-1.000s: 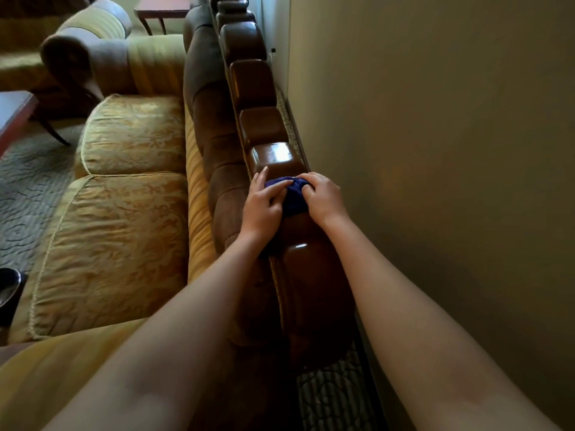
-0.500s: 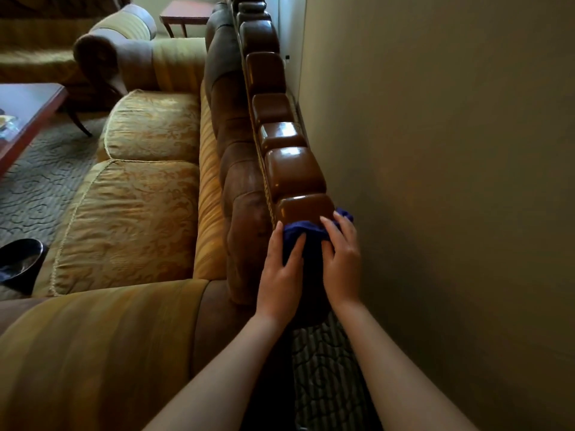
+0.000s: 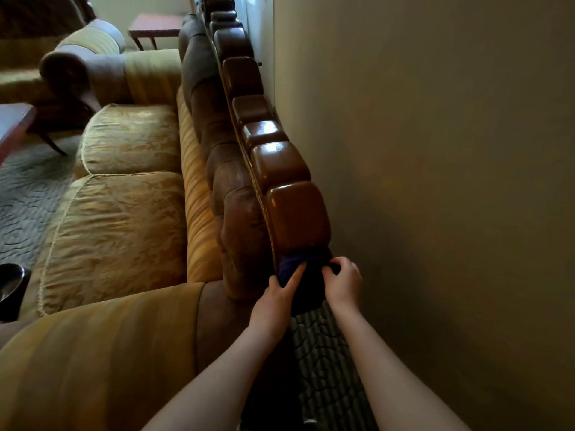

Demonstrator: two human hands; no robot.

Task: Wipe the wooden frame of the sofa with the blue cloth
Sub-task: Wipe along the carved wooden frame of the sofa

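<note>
Pressing the blue cloth against the near end of the wooden frame, my left hand and right hand both grip it.

A beige wall, patterned carpet, dark wooden side table and striped armchair.

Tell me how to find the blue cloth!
Look at the long sofa against the wall and follow its shiny wooden frame toward the nearest end. There both hands, left and right, press the blue cloth onto it, the only dark blue thing among browns and golds.
</note>
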